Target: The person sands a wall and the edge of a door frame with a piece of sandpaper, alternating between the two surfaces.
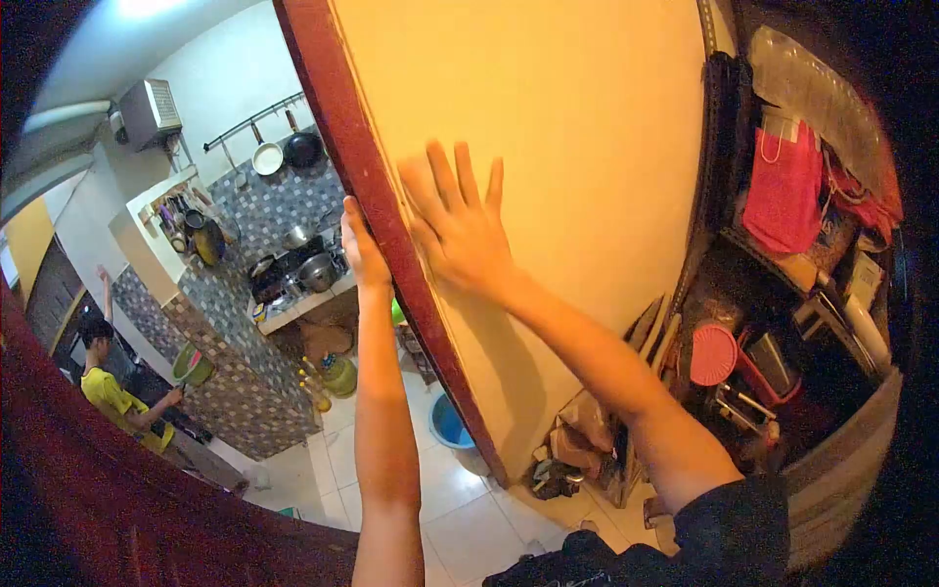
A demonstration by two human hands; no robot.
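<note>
Kitchen worktop (293, 311) at 9 o'clock; door (567, 127) at 12, prob heavy & stiff, best held by red edge (331, 88), where left hand (364, 249) has its grip clenched; right hand (460, 230) flat, released.

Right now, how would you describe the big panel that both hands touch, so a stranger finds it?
Right of the tiled kitchen counter, a tall panel slants through the middle of the view. The right hand lies flat on it, the left hand at its edge. Only it is cream with a dark red border.
</note>
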